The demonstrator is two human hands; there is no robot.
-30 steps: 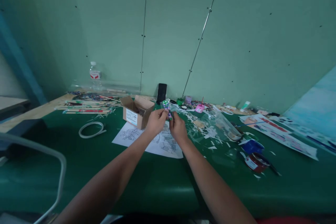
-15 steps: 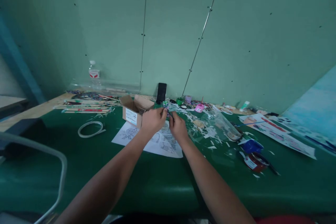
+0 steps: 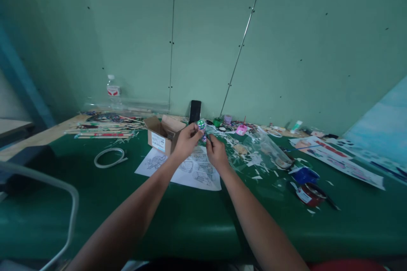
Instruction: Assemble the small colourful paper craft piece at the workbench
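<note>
My left hand (image 3: 186, 142) pinches a small painted figure (image 3: 201, 125) with a green and white rounded top and purple-blue patches lower down. Close beside it, my right hand (image 3: 216, 151) is closed around a thin dark tool (image 3: 208, 137), its tip up against the figure; its exact kind is too small to tell. Beneath both hands lies a white sheet with line drawings (image 3: 203, 175). An open cardboard box (image 3: 159, 141) stands just left of my left hand.
A phone (image 3: 195, 111) leans against the wall behind. Wooden sticks (image 3: 101, 134) and a coiled tube (image 3: 110, 165) lie left. Paper scraps (image 3: 254, 159), a dark red jar (image 3: 310, 194), a blue container (image 3: 304, 175) and a painted sheet (image 3: 343, 161) spread over the right side.
My left hand has turned and shifted slightly, so more of the figure shows between my hands. The right hand stays close by with the dark tool.
</note>
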